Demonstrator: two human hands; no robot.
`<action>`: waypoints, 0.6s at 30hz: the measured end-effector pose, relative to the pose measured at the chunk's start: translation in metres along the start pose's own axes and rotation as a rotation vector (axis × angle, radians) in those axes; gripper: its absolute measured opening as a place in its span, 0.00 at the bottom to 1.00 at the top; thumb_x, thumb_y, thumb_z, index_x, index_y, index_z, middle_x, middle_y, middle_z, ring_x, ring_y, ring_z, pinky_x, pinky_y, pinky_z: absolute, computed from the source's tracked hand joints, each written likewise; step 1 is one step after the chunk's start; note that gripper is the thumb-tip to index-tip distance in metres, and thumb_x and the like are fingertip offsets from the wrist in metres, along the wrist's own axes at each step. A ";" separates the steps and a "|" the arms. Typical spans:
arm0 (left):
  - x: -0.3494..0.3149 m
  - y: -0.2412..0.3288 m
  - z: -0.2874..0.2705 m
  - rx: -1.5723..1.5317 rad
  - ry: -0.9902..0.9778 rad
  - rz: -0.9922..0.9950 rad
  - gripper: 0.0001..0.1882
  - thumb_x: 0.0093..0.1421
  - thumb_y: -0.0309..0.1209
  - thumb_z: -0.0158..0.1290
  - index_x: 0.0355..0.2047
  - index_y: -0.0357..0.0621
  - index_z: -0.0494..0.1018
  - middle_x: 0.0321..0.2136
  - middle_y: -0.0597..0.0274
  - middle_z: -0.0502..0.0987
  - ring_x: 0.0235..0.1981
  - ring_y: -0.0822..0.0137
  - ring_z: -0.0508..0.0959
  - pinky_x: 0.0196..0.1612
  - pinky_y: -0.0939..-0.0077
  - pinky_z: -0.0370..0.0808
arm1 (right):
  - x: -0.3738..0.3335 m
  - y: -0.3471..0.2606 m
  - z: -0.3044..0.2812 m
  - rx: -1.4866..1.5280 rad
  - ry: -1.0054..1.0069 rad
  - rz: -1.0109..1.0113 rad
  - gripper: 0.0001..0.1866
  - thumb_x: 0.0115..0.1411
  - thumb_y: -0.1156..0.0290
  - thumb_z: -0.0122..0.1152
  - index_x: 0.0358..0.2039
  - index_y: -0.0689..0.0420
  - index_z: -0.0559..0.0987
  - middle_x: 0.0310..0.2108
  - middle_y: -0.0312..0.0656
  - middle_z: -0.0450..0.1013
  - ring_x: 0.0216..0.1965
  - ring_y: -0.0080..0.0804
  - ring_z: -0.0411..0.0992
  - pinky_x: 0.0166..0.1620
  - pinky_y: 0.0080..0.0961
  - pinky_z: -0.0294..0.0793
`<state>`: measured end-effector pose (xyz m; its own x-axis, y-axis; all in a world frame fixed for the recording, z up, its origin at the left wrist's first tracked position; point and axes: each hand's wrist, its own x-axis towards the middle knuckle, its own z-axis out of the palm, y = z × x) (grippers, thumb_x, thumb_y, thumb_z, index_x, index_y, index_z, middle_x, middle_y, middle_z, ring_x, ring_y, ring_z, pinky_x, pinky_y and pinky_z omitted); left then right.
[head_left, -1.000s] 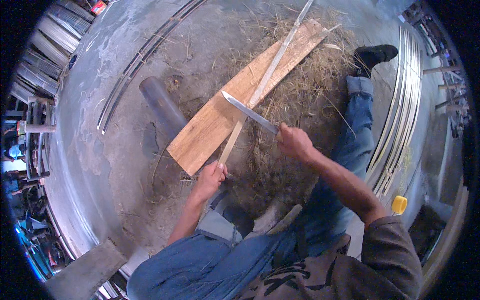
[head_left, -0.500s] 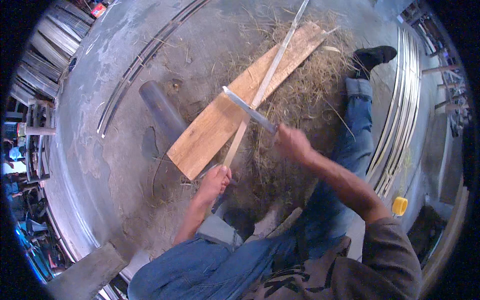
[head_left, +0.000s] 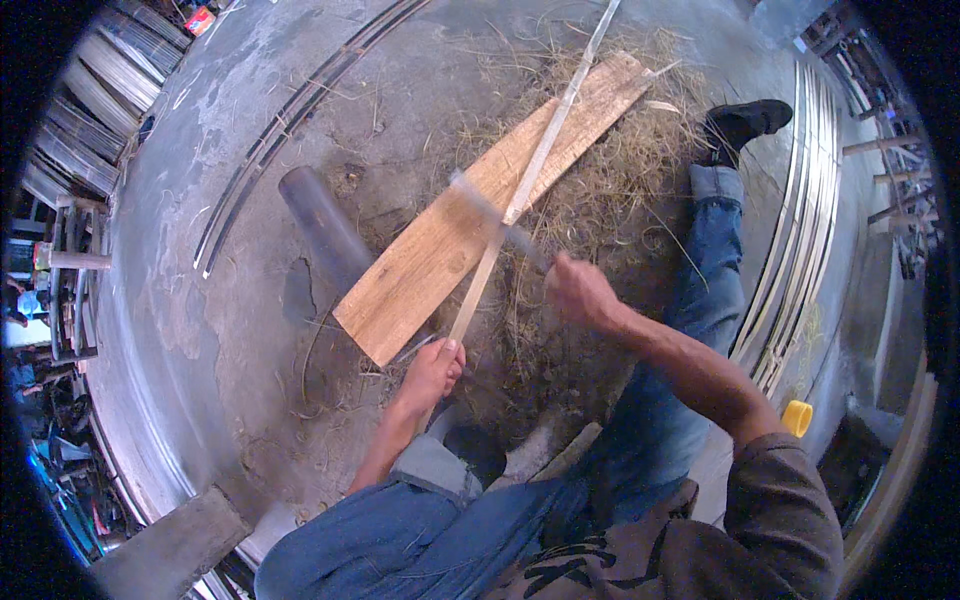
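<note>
My left hand [head_left: 432, 374] is closed round the near end of a long, pale wooden strip [head_left: 541, 150]. The strip runs diagonally away from me, over a light-brown wooden board [head_left: 400, 290]. In my right hand [head_left: 582, 290] is the handle end of a knife [head_left: 478, 197], which is smeared by motion. Its blade lies across the strip above the board, pointing to the left; whether it touches the wood I cannot make out. Thin curled shavings [head_left: 620, 175] lie heaped to the right of the board and around its far end.
A dark pipe-like cylinder [head_left: 325, 222] lies left of the board. Two long dark strips [head_left: 270, 140] rest on the floor at far left. Several pale strips [head_left: 800, 210] lie beyond my outstretched leg, with a yellow ring [head_left: 797, 418] near them. Stacked strips [head_left: 110, 75] stand at upper left.
The knife and my right hand have shifted slightly toward me along the strip, and the blade is now blurred. My left hand still holds the strip, almost in the same place.
</note>
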<state>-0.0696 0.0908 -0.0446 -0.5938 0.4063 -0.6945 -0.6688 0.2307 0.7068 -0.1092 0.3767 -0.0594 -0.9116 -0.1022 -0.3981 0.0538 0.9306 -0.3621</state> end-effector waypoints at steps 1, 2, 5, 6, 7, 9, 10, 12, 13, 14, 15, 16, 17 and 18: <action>-0.001 -0.001 -0.002 -0.015 -0.015 -0.022 0.17 0.65 0.42 0.35 0.25 0.46 0.64 0.14 0.75 0.58 0.13 0.83 0.56 0.15 0.87 0.54 | -0.008 -0.007 0.005 -0.025 -0.044 -0.099 0.10 0.52 0.67 0.50 0.31 0.60 0.67 0.23 0.51 0.73 0.24 0.47 0.74 0.24 0.42 0.73; -0.002 0.000 -0.001 -0.028 -0.030 -0.041 0.17 0.65 0.42 0.35 0.25 0.46 0.64 0.14 0.75 0.58 0.13 0.83 0.56 0.15 0.87 0.54 | -0.013 -0.010 0.006 -0.050 -0.082 -0.197 0.10 0.52 0.68 0.49 0.30 0.61 0.66 0.21 0.52 0.72 0.21 0.48 0.73 0.22 0.43 0.72; -0.002 -0.002 0.001 -0.049 -0.005 0.014 0.17 0.65 0.42 0.35 0.25 0.46 0.63 0.14 0.75 0.58 0.13 0.83 0.55 0.14 0.87 0.54 | 0.013 0.021 0.004 -0.184 -0.043 -0.069 0.10 0.54 0.67 0.48 0.30 0.61 0.66 0.22 0.50 0.71 0.25 0.47 0.74 0.25 0.43 0.73; -0.001 -0.001 0.000 -0.052 -0.018 0.006 0.17 0.65 0.42 0.35 0.25 0.46 0.63 0.14 0.75 0.58 0.13 0.83 0.55 0.14 0.87 0.54 | 0.022 0.025 -0.002 -0.233 -0.020 -0.031 0.10 0.54 0.67 0.47 0.30 0.61 0.66 0.22 0.49 0.71 0.27 0.47 0.74 0.26 0.43 0.73; 0.000 0.000 -0.002 -0.054 -0.030 -0.001 0.17 0.65 0.43 0.35 0.25 0.46 0.63 0.14 0.75 0.57 0.13 0.83 0.55 0.14 0.87 0.54 | 0.020 0.024 0.001 -0.209 -0.061 -0.086 0.09 0.54 0.67 0.48 0.29 0.60 0.66 0.22 0.48 0.71 0.27 0.45 0.74 0.26 0.42 0.74; -0.002 -0.006 -0.007 -0.048 -0.022 -0.032 0.18 0.65 0.43 0.35 0.25 0.46 0.63 0.14 0.75 0.57 0.13 0.83 0.55 0.15 0.87 0.54 | -0.009 -0.016 -0.008 -0.146 -0.170 -0.187 0.08 0.54 0.67 0.49 0.29 0.60 0.68 0.21 0.45 0.70 0.28 0.41 0.74 0.26 0.40 0.74; -0.003 -0.009 -0.009 -0.038 0.003 -0.040 0.18 0.65 0.43 0.35 0.25 0.46 0.63 0.14 0.75 0.57 0.13 0.83 0.54 0.15 0.87 0.54 | 0.013 0.018 0.012 -0.230 -0.057 -0.203 0.08 0.54 0.67 0.49 0.29 0.59 0.68 0.22 0.44 0.70 0.26 0.39 0.74 0.24 0.37 0.73; -0.007 -0.008 0.005 -0.018 -0.044 -0.063 0.18 0.65 0.43 0.34 0.25 0.46 0.63 0.14 0.75 0.57 0.13 0.83 0.54 0.15 0.88 0.54 | 0.037 0.102 0.034 -0.418 0.187 -0.156 0.07 0.54 0.67 0.49 0.29 0.57 0.68 0.22 0.42 0.69 0.21 0.35 0.72 0.19 0.32 0.71; -0.006 -0.002 -0.002 -0.022 -0.035 -0.053 0.18 0.65 0.43 0.34 0.25 0.46 0.63 0.14 0.75 0.57 0.13 0.83 0.54 0.15 0.88 0.54 | 0.042 0.084 0.024 -0.428 0.160 -0.184 0.06 0.53 0.67 0.50 0.26 0.56 0.68 0.21 0.40 0.67 0.21 0.33 0.71 0.19 0.30 0.70; -0.007 0.001 -0.006 -0.031 -0.033 -0.049 0.18 0.65 0.43 0.34 0.25 0.46 0.63 0.14 0.75 0.56 0.13 0.83 0.54 0.15 0.88 0.54 | 0.046 0.064 0.011 -0.441 0.135 -0.213 0.06 0.51 0.68 0.50 0.24 0.56 0.69 0.20 0.39 0.65 0.21 0.31 0.71 0.19 0.29 0.70; -0.012 -0.003 -0.007 -0.050 -0.026 -0.071 0.18 0.65 0.43 0.34 0.25 0.46 0.63 0.14 0.75 0.56 0.13 0.83 0.54 0.15 0.88 0.53 | 0.030 0.041 0.034 -0.482 0.083 -0.264 0.05 0.51 0.68 0.51 0.24 0.56 0.69 0.18 0.38 0.65 0.20 0.31 0.70 0.19 0.29 0.70; -0.016 -0.004 -0.008 -0.061 -0.029 -0.087 0.17 0.65 0.43 0.35 0.25 0.46 0.63 0.14 0.75 0.56 0.13 0.83 0.54 0.15 0.88 0.53 | 0.022 0.028 0.046 -0.525 0.039 -0.304 0.05 0.50 0.68 0.51 0.23 0.56 0.69 0.17 0.37 0.64 0.20 0.31 0.70 0.18 0.28 0.70; -0.012 -0.004 -0.008 -0.069 -0.041 -0.098 0.17 0.65 0.42 0.35 0.25 0.46 0.63 0.14 0.75 0.56 0.13 0.83 0.54 0.15 0.88 0.53 | 0.034 0.043 0.036 -0.642 0.099 -0.309 0.05 0.50 0.69 0.52 0.24 0.56 0.69 0.17 0.38 0.65 0.21 0.32 0.71 0.18 0.30 0.70; -0.014 -0.004 -0.010 -0.074 -0.039 -0.091 0.17 0.65 0.42 0.35 0.25 0.46 0.63 0.14 0.75 0.56 0.13 0.83 0.54 0.15 0.87 0.53 | 0.052 0.065 0.023 -0.747 0.148 -0.323 0.05 0.49 0.69 0.52 0.24 0.57 0.69 0.17 0.38 0.67 0.22 0.33 0.73 0.19 0.32 0.70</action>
<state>-0.0633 0.0757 -0.0389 -0.5123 0.4215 -0.7482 -0.7511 0.2024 0.6283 -0.1439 0.4238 -0.1231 -0.8829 -0.4057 -0.2363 -0.4572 0.8573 0.2367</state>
